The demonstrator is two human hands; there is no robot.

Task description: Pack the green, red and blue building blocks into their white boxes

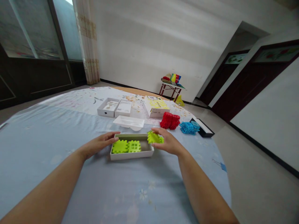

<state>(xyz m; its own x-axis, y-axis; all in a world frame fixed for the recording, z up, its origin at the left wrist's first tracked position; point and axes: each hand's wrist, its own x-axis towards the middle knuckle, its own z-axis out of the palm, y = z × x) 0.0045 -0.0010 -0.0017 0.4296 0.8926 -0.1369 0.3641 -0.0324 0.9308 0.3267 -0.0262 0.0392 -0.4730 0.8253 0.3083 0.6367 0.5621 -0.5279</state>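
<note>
A shallow white box [130, 155] lies on the blue bedsheet in front of me, with two lime-green toothed square tiles [126, 146] flat inside its left half. My left hand [101, 142] rests on the box's left end, fingers stretched along the rim and holding nothing. At the box's right end my right hand [168, 142] is closed on a third green tile [154, 137], which tilts over the right rim.
Behind the box lie a white tray [129, 122], an open white box in two halves [115, 107] and a yellow carton [156, 107]. Red tiles [170, 120], blue tiles [189, 127] and a black-rimmed box [202, 127] sit at the right, near the bed's edge.
</note>
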